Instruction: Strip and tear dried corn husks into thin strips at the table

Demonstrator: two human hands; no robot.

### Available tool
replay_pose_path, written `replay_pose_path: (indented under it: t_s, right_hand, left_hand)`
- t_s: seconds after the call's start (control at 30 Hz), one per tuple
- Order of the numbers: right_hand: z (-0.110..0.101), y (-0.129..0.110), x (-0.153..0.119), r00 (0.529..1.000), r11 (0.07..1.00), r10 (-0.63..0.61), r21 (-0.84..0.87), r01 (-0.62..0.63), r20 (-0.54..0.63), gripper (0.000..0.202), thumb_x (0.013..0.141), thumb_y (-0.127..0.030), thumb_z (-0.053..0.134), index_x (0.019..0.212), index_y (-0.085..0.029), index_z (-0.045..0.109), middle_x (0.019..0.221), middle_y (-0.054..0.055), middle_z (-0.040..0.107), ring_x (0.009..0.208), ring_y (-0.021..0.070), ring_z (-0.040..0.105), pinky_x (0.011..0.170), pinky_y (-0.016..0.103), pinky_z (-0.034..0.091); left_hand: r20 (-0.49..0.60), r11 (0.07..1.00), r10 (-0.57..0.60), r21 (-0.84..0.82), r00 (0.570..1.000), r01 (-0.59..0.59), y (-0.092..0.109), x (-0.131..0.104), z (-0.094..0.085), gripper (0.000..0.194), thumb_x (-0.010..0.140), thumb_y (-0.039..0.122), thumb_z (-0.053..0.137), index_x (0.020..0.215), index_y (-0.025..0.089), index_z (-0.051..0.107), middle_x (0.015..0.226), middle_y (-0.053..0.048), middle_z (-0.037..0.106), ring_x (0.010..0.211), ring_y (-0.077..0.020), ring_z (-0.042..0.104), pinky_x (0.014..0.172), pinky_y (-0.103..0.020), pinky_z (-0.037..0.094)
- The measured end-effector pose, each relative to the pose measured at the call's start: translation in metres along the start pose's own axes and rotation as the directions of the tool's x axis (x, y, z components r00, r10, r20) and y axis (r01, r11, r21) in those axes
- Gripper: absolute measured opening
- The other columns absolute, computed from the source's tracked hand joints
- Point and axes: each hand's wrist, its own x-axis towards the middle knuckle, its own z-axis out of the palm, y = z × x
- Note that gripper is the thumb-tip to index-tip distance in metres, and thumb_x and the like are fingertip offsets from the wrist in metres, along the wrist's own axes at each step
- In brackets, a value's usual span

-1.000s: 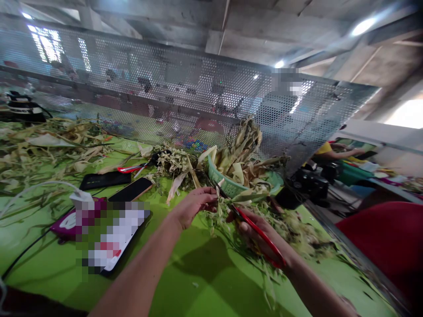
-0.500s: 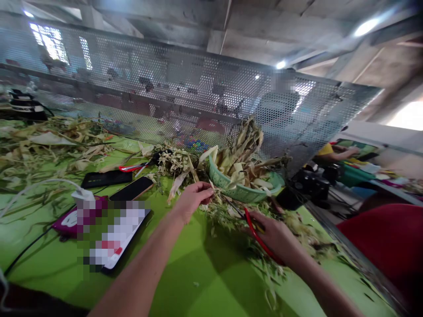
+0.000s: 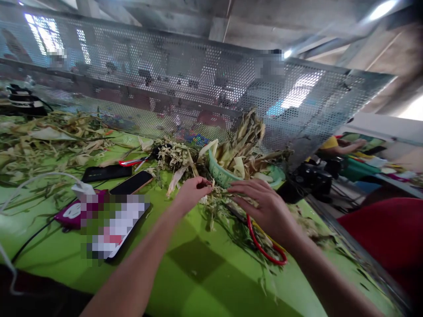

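My left hand (image 3: 193,193) is pinched at the fingertips around a small pale piece of dried husk (image 3: 213,182), in front of the green basket (image 3: 218,172). My right hand (image 3: 264,203) has its fingers stretched toward the left hand and holds nothing. Under it, scissors (image 3: 253,240) with red handles lie on green and dry plant scraps (image 3: 214,215); part of them is hidden by the hand. Dried corn husks (image 3: 247,136) stick up out of the basket.
Phones (image 3: 132,182), a purple power strip (image 3: 74,211) with a white plug, and a red cutter (image 3: 132,162) lie on the green table (image 3: 185,273). More husks (image 3: 66,134) cover the left. A perforated metal screen (image 3: 185,79) stands behind; a red chair (image 3: 390,233) is at right.
My right hand has let go of the scissors, which now rest on the scraps. It has moved up and left, fingers extended, toward my left hand. The left hand stays near the basket.
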Motion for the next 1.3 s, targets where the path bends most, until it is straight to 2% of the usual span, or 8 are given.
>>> replay_pose_path:
  t_s: [0.1, 0.23, 0.37, 0.53, 0.7, 0.93, 1.07, 1.3]
  right_hand:
    - [0.024, 0.004, 0.02, 0.999, 1.0, -0.012, 0.017, 0.011, 0.045, 0.019, 0.084, -0.029, 0.06, 0.099, -0.022, 0.07, 0.095, 0.007, 0.072, 0.093, 0.0241, 0.061, 0.087, 0.038, 0.042]
    - [0.05, 0.02, 0.03, 0.989, 0.977, 0.096, 0.177, -0.115, 0.114, 0.014, 0.082, -0.029, 0.06, 0.083, -0.02, 0.07, 0.081, 0.004, 0.069, 0.082, 0.0211, 0.058, 0.076, 0.033, 0.042]
    - [0.063, 0.027, 0.032, 0.958, 0.857, 0.208, 0.435, -0.275, 0.195, 0.019, 0.081, -0.034, 0.06, 0.082, -0.017, 0.067, 0.076, 0.002, 0.065, 0.073, 0.0174, 0.056, 0.07, 0.029, 0.042]
    - [0.071, 0.028, 0.026, 0.923, 0.712, 0.348, 0.594, -0.374, 0.165, 0.023, 0.08, -0.037, 0.06, 0.087, -0.015, 0.063, 0.075, 0.001, 0.061, 0.069, 0.0157, 0.053, 0.064, 0.026, 0.041]
    - [0.073, 0.029, 0.021, 0.921, 0.682, 0.358, 0.631, -0.37, 0.154, 0.026, 0.079, -0.039, 0.061, 0.088, -0.015, 0.064, 0.08, 0.003, 0.063, 0.074, 0.0175, 0.055, 0.07, 0.028, 0.043]
    - [0.072, 0.031, 0.022, 0.935, 0.724, 0.312, 0.596, -0.348, 0.167, 0.022, 0.081, -0.037, 0.059, 0.084, -0.016, 0.065, 0.075, 0.001, 0.061, 0.072, 0.0162, 0.053, 0.068, 0.026, 0.041]
    - [0.071, 0.031, 0.021, 0.939, 0.743, 0.294, 0.575, -0.342, 0.178, 0.02, 0.081, -0.036, 0.059, 0.08, -0.016, 0.064, 0.069, -0.001, 0.057, 0.066, 0.0144, 0.049, 0.063, 0.025, 0.037]
    - [0.073, 0.03, 0.021, 0.92, 0.652, 0.274, 0.65, -0.392, 0.28, 0.021, 0.079, -0.036, 0.061, 0.08, -0.016, 0.064, 0.07, -0.001, 0.057, 0.066, 0.014, 0.049, 0.063, 0.025, 0.037]
  left_hand:
    - [0.029, 1.0, 0.018, 0.005, 0.999, -0.018, 0.001, 0.001, -0.003, 0.019, 0.073, 0.03, 0.064, 0.086, 0.016, 0.066, 0.076, -0.003, 0.064, 0.071, -0.0149, 0.056, 0.072, -0.029, 0.043]
    - [0.07, 0.994, -0.005, -0.105, 0.998, 0.012, 0.007, 0.0, -0.007, 0.02, 0.072, 0.031, 0.066, 0.084, 0.014, 0.066, 0.075, -0.002, 0.062, 0.071, -0.0134, 0.055, 0.073, -0.028, 0.042]
    - [0.062, 0.961, -0.065, -0.266, 0.996, 0.079, 0.011, -0.001, -0.011, 0.031, 0.071, 0.042, 0.069, 0.084, 0.014, 0.064, 0.079, -0.003, 0.062, 0.071, -0.0124, 0.055, 0.074, -0.028, 0.044]
    - [-0.001, 0.946, -0.092, -0.312, 0.996, 0.087, 0.01, 0.0, -0.009, 0.044, 0.079, 0.057, 0.055, 0.089, 0.015, 0.061, 0.081, -0.004, 0.062, 0.072, -0.0121, 0.056, 0.075, -0.028, 0.044]
    - [-0.008, 0.973, 0.023, -0.228, 1.0, -0.024, 0.005, 0.001, 0.001, 0.032, 0.071, 0.04, 0.071, 0.088, 0.014, 0.06, 0.08, -0.001, 0.059, 0.076, -0.0113, 0.053, 0.074, -0.024, 0.041]
    - [-0.041, 0.992, 0.1, 0.081, 0.994, -0.097, 0.002, 0.001, -0.001, 0.02, 0.078, 0.035, 0.062, 0.085, 0.016, 0.06, 0.078, -0.001, 0.061, 0.072, -0.0134, 0.053, 0.07, -0.025, 0.041]
    - [-0.022, 0.954, 0.156, 0.261, 0.988, -0.145, 0.006, -0.001, -0.006, 0.016, 0.08, 0.033, 0.059, 0.084, 0.017, 0.062, 0.08, -0.003, 0.064, 0.075, -0.0155, 0.054, 0.071, -0.026, 0.04]
    - [0.055, 0.848, 0.215, 0.484, 0.975, -0.214, 0.015, -0.006, -0.013, 0.009, 0.082, 0.027, 0.055, 0.081, 0.02, 0.061, 0.078, -0.002, 0.063, 0.072, -0.0169, 0.054, 0.068, -0.026, 0.036]
